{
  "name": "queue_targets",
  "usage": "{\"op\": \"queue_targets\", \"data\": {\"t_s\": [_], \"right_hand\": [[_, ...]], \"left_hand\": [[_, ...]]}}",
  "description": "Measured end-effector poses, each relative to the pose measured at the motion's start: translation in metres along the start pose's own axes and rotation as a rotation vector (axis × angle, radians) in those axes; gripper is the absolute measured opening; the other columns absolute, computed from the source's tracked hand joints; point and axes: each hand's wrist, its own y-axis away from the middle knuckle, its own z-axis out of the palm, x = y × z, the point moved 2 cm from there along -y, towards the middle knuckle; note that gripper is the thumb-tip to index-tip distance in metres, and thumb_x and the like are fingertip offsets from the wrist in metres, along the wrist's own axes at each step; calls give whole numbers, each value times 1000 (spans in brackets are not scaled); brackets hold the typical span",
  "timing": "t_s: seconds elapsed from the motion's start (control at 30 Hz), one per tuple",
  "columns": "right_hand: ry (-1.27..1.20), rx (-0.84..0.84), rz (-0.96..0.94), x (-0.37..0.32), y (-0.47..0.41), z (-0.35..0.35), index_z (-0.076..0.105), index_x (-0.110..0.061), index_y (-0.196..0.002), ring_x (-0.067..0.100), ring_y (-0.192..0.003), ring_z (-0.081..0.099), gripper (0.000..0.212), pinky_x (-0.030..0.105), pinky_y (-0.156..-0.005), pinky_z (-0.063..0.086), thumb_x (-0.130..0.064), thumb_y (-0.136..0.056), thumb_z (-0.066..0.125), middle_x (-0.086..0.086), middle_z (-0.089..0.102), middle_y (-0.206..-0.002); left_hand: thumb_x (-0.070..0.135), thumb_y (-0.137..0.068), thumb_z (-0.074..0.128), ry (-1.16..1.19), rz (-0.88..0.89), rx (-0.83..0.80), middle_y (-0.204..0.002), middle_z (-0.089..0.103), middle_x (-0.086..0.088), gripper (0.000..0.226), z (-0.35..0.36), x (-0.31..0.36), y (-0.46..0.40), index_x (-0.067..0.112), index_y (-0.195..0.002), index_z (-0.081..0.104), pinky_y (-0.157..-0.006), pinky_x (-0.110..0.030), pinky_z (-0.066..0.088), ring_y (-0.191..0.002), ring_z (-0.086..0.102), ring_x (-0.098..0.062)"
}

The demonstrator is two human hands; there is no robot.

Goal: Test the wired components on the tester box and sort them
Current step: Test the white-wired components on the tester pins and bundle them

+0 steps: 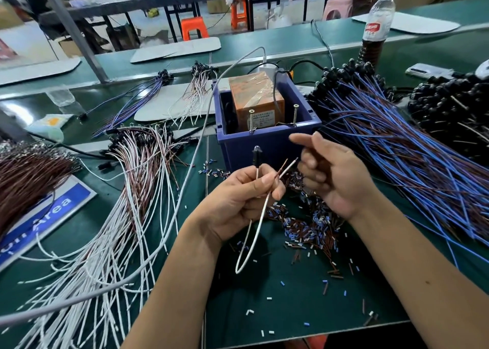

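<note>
My left hand (242, 200) pinches a wired component (257, 156), a small black head on white and brown leads looped below my fingers, the bare lead ends pointing up and to the right. My right hand (333, 174) hovers just right of those ends, fingers loosely curled, holding nothing. Directly behind my hands stands the blue tester box (267, 139) with an orange unit inside and two upright screws (272, 117) at its front rim. A pile of white-and-brown wired components (137, 168) lies to the left. Blue-and-brown ones (402, 147) fan out to the right.
Cut bits of wire insulation (304, 224) litter the green mat in front of the box. A grey cable (185, 190) crosses the left side. A bottle (377, 23) stands at the back right, a phone (428, 71) beside it. Smaller wire bundles (148, 94) lie behind.
</note>
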Motion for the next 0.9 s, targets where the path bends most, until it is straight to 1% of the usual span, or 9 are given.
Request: {"op": "queue_targets", "data": {"t_s": [0.1,0.17,0.33,0.43,0.57,0.67,0.77,0.83,0.9], "right_hand": [[122,27,45,4,-1,-2,69,-8,-125,7,-47,30,53,18,-38,23,-50,-94,65,-2,50,-66],[179,-22,55,9,0,3,73,-7,-119,6,-44,31,56,18,-38,22,-54,-88,70,-1,50,-64],[182,-122,-21,15,2,12,81,-16,-108,4,-47,35,31,20,-43,22,-39,-87,80,-2,57,-67],[152,-110,-18,16,2,12,81,-18,-104,4,-46,37,28,17,-42,25,-34,-82,84,2,64,-72],[63,-163,35,16,2,16,78,-16,-95,2,-46,39,13,13,-41,29,-26,-87,76,6,67,-74],[34,-173,49,15,1,19,73,-15,-87,0,-46,39,12,11,-40,28,-19,-95,65,1,62,-68],[67,-76,-26,10,0,20,65,-14,-92,2,-45,39,16,13,-37,30,-18,-105,56,5,57,-70],[162,31,-154,7,0,20,63,-17,-91,8,-43,40,20,17,-35,30,-15,-108,53,16,58,-76],[255,137,-315,4,2,21,62,-18,-91,12,-43,43,18,20,-38,33,-13,-107,55,12,67,-78]], "left_hand": [[24,-100,57,-32,90,88,-80,52,0,19,1,3,-3,20,-83,65,-43,-15,15,-54,17,-6],[23,-102,52,-53,141,151,-80,36,-6,24,2,3,-6,21,-83,67,-43,-16,15,-56,13,-8],[27,-100,58,-84,201,193,-86,61,1,13,2,-1,-7,16,-92,61,-45,-13,26,-53,26,-3],[27,-99,60,-119,192,188,-85,62,1,12,2,-1,-8,22,-88,64,-46,-14,27,-53,27,-4],[23,-102,56,-134,172,156,-85,62,-1,13,4,-2,-7,21,-90,62,-46,-14,25,-54,29,-4],[23,-102,57,-193,166,186,-81,52,-13,11,5,-4,-8,18,-93,61,-48,-15,28,-55,29,-6],[23,-102,57,-260,219,327,-73,36,-11,17,4,-5,-12,25,-88,67,-47,-17,30,-54,30,-8],[22,-103,56,-328,349,470,-74,48,-15,21,3,-2,-12,27,-85,67,-45,-19,31,-50,35,-9],[20,-104,57,-499,524,670,-70,61,-7,19,1,1,-11,25,-87,63,-48,-23,37,-49,44,-11]]}}
